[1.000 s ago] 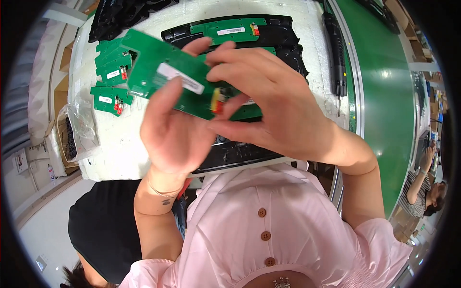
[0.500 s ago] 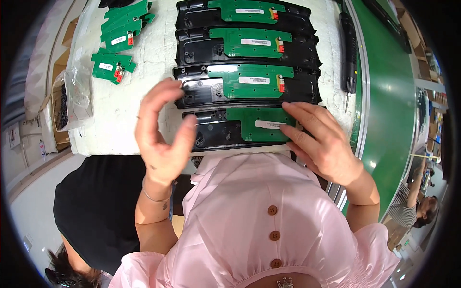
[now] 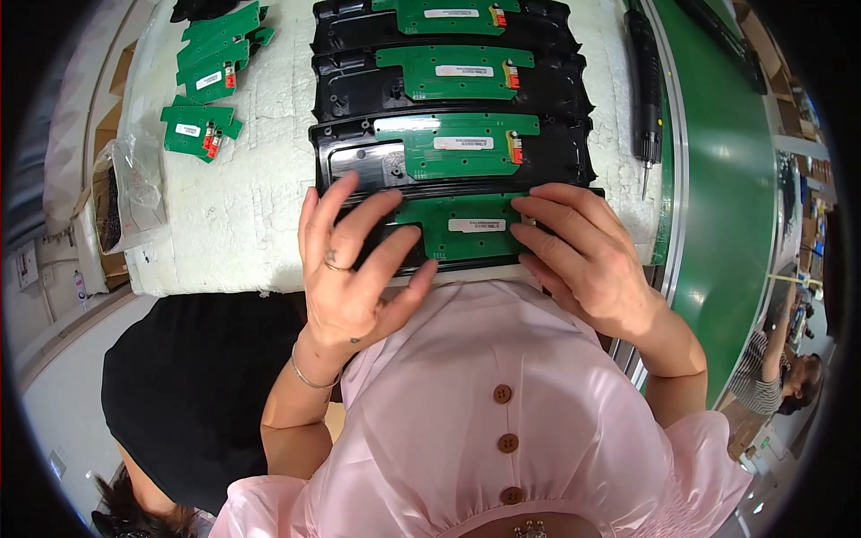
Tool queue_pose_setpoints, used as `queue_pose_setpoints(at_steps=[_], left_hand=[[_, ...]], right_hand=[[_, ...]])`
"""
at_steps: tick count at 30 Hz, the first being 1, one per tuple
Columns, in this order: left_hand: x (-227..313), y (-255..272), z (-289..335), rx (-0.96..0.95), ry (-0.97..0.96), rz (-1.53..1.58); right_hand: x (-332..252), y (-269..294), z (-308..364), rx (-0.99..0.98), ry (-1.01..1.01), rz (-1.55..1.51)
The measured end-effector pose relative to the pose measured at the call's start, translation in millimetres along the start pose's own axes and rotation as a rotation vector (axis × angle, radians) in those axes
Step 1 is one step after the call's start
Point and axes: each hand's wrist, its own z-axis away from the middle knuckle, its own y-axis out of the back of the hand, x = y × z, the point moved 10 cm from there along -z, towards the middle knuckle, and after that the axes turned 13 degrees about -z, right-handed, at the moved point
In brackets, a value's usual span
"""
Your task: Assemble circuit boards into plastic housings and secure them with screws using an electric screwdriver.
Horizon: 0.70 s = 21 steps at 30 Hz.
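A green circuit board [image 3: 462,244] with a white label lies in the nearest curved black plastic panel [image 3: 484,263], close to my body. My right hand [image 3: 592,264] is closed around the board's right end, fingertips on its edge; the fingers hide the panel's right end. My left hand [image 3: 350,282] is open, its fingers spread over the panel's left part and its fingertips near the board's left edge. Whether those fingertips press on the board or only hover, I cannot tell. Beyond it, a similar black panel [image 3: 363,161] holds its own board [image 3: 430,161] with a red-and-white connector.
More black panels [image 3: 359,85] with boards line up farther back. Loose green boards [image 3: 208,76] lie at the far left of the white foam surface [image 3: 242,215], by a clear plastic bag [image 3: 139,193]. A black electric screwdriver [image 3: 643,99] lies at right. Someone in black [image 3: 197,386] is at my left.
My left hand has moved right and come down over the nearest panel's left part. The panels and boards appear slightly farther left and up in view. My right hand stays at the board's right end.
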Motion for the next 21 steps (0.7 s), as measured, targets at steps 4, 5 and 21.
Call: queue_pose_setpoints(at_steps=[4,5,21], left_hand=[[14,-12,1,-0.105,-0.078,-0.011],[14,-12,0,-0.107,-0.08,-0.01],[-17,17,-20,-0.17,-0.005,-0.083]], right_hand=[[9,1,7,-0.019,0.003,0.058],[9,0,8,-0.035,0.011,0.06],[4,23,-14,0.016,0.104,-0.107]])
